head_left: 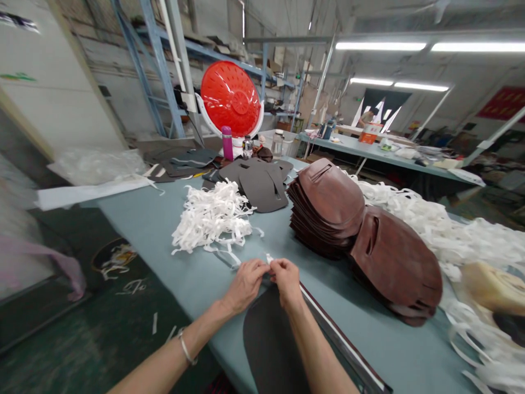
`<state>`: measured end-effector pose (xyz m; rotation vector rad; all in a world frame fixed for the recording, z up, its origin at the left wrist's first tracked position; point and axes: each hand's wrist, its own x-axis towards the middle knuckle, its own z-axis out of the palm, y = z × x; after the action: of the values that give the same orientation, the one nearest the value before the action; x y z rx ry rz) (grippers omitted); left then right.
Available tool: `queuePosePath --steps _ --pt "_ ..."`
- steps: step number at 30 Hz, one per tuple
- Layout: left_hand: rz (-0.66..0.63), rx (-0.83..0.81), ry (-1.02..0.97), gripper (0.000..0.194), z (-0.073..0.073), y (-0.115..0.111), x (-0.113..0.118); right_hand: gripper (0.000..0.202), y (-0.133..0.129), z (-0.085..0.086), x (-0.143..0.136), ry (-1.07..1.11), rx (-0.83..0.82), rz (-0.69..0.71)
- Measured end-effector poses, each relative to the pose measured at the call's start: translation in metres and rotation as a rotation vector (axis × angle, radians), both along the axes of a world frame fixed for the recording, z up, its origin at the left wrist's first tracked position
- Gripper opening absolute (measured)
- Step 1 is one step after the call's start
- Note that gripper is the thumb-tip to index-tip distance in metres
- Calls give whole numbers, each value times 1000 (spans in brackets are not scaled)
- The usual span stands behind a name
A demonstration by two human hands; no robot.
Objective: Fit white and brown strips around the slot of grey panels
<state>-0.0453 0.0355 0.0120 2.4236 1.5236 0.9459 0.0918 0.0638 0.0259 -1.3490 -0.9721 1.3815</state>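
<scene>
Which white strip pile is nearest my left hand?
The smaller pile, beyond your left hand, left of the brown stacks; the larger pile lies right of them.

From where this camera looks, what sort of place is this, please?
Probably a workshop that makes leather-like goods: stacked, matching brown pieces with cut slots and a heap of white strips lie on a large worktable, and long tube lights hang overhead.

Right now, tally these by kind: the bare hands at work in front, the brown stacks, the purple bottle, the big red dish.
Hands: 2 (left hand, right hand)
Brown stacks: 2
Purple bottle: 1
Red dish: 1
Total: 6
</scene>
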Motion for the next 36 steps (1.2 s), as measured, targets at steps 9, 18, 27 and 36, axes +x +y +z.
queuePosePath --steps 9,18,27,36 --pt "102 -17 190 30 5 30 -13 30 -22 -10 16 110 78 -91" --pt "253 -187 33 39 -5 64 -55 34 -33 7 69 329 81 -200" --pt "-105 -290 -244 37 43 28 14 23 -49 14 72 434 67 -31" --pt "-378 -477 -380 27 57 -6 72 30 -68 24 101 -23 117 163"
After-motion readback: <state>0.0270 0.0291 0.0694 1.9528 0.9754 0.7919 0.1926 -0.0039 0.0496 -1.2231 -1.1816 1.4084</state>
